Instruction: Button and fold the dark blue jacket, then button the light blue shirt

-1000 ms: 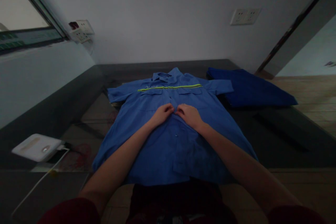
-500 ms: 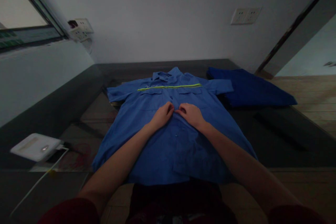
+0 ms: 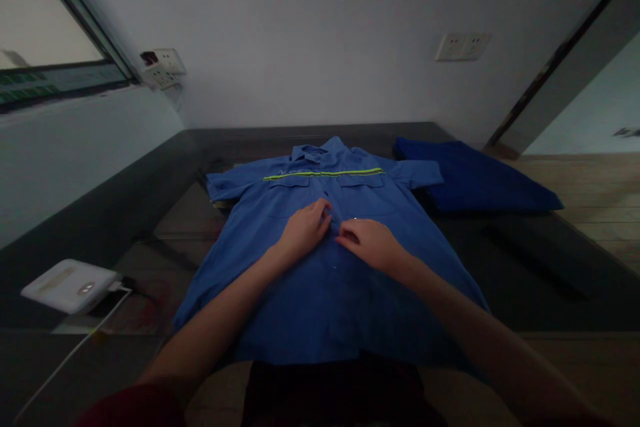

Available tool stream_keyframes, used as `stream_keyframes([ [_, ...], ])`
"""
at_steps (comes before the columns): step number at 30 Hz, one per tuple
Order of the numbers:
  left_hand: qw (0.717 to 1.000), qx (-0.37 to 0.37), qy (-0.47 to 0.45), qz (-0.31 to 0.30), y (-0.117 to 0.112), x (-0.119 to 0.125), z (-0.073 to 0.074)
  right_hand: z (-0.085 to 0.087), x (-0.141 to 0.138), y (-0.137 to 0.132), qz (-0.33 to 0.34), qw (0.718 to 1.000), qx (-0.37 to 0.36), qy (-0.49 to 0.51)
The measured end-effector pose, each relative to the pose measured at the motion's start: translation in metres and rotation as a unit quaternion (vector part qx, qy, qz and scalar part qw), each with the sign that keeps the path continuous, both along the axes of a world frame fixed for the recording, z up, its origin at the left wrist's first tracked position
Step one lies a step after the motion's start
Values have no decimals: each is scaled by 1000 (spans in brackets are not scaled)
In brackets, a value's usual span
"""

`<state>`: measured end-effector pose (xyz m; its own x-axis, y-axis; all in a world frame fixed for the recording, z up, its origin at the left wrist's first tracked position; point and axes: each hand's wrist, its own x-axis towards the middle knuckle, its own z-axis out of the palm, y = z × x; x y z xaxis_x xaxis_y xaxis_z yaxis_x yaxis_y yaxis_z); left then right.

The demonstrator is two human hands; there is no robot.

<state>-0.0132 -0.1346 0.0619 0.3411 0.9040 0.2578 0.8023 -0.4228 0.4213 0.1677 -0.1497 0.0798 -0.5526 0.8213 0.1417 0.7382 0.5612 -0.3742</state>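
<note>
The shirt [image 3: 310, 313] lies face up, mid-table [image 3: 530, 313]. Left hand [image 3: 307, 227] and right hand [image 3: 373, 240] curl over its placket [image 3: 334, 280]; whether either pinches cloth, I cannot tell. Best keep edges aligned.

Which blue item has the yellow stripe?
The shirt under the left hand and right hand: a yellow stripe crosses its chest. The darker blue bundle on the right shows no stripe.

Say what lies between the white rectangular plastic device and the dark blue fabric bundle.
In the head view, the blue short-sleeved cloth shirt lies between them, with your left hand and right hand over it.
</note>
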Motion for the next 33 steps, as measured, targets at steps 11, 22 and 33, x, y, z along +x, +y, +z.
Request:
stream_keyframes([
  [11, 979, -38, 197, 16, -78, 6, -3, -8, 1, -61, -26, 993, -69, -89],
  [22, 979, -45, 193, -38, -64, -14, -38, -33, 4, -26, -6, 999, -43, -24],
  [33, 978, -54, 194, -55, -16, -26, -37, -31, 11, 18, 33, 996, -78, -13],
])
